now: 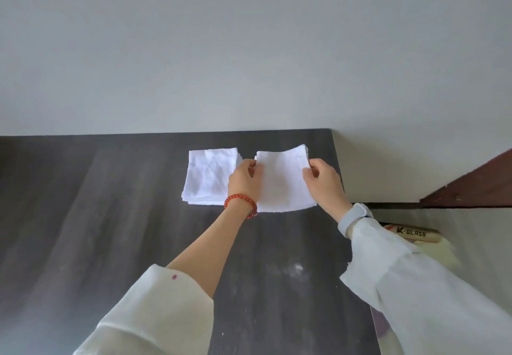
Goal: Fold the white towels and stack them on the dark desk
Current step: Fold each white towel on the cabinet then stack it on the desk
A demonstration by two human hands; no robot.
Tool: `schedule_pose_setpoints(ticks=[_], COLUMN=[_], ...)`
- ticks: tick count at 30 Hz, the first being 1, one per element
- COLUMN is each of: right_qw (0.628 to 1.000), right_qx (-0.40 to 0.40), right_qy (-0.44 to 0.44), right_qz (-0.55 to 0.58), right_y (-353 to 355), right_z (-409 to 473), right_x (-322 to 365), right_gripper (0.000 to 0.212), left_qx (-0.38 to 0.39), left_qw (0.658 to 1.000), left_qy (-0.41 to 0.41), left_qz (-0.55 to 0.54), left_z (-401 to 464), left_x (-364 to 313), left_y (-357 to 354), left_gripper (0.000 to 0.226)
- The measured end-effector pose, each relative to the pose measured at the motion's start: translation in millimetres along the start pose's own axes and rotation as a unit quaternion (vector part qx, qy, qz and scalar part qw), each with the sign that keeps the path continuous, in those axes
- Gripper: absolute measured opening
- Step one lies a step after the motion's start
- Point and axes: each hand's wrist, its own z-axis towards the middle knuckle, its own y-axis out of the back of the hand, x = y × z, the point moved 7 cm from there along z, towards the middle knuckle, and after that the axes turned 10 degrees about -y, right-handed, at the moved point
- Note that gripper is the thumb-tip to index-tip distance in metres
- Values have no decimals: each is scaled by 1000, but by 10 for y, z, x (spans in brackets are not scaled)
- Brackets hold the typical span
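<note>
folded stack [210, 177] beside held towel [282, 183], box [412, 234] off-desk

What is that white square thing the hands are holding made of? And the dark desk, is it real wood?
The white folded towel, pinched by the left hand and the right hand, looks like soft cotton cloth: matte, fuzzy-edged, bending at its corners. The dark desk shows grey-brown wood-grain streaks with a slight sheen; it could be real wood or a printed laminate.
</note>
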Motion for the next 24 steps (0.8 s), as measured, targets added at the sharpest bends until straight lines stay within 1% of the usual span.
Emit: schedule_pose_setpoints(ticks=[2, 5, 7, 9, 10, 11, 12, 14, 15, 16, 17, 19, 21, 24], right_qw=[1000, 999, 998, 992, 989, 986, 981, 954, 935, 918, 905, 888, 887, 902], right_qx=[0, 3, 2, -12, -33, -70, -118, -204, -230, -229, -208, -151, -92, -6], right_qy=[3, -4, -20, -31, -28, -12, 22, 127, 177, 216, 241, 253, 218, 163], right_qz=[-7, -33, -67, -121, -141, -149, -152, -179, -205, -240, -281, -354, -397, -399], right_y=[-77, -210, -283, -322, -319, -286, -238, -190, -210, -267, -360, -537, -642, -707], right_z=[182, 401, 488, 514, 512, 487, 452, 356, 301, 259, 236, 249, 344, 482], right_x=[-30, -131, -206, -252, -265, -247, -207, -90, -50, -24, -25, -73, -190, -359], right_gripper=[19, 21, 24, 27, 29, 32, 35, 39, 41, 43, 45, 48, 53, 63], left_qx=[-3, -3, 0, -2, -5, -10, -21, -47, -55, -49, -25, 49, 107, 137], left_qw=[1000, 1000, 999, 999, 998, 997, 994, 975, 959, 947, 943, 951, 954, 946], left_qy=[5, 16, 23, 13, -5, -31, -67, -171, -217, -244, -250, -208, -168, -144], left_qz=[13, 27, 37, 50, 60, 73, 86, 136, 172, 202, 220, 223, 224, 255], left_z=[174, 349, 406, 418, 426, 427, 417, 369, 328, 285, 247, 208, 192, 180], left_x=[88, 252, 364, 394, 377, 343, 297, 194, 176, 181, 208, 282, 388, 440], left_y=[-101, -210, -259, -290, -306, -310, -305, -303, -335, -382, -442, -561, -671, -743], left_gripper=[22, 21, 20, 19, 19, 23, 29, 38, 40, 43, 46, 50, 56, 62])
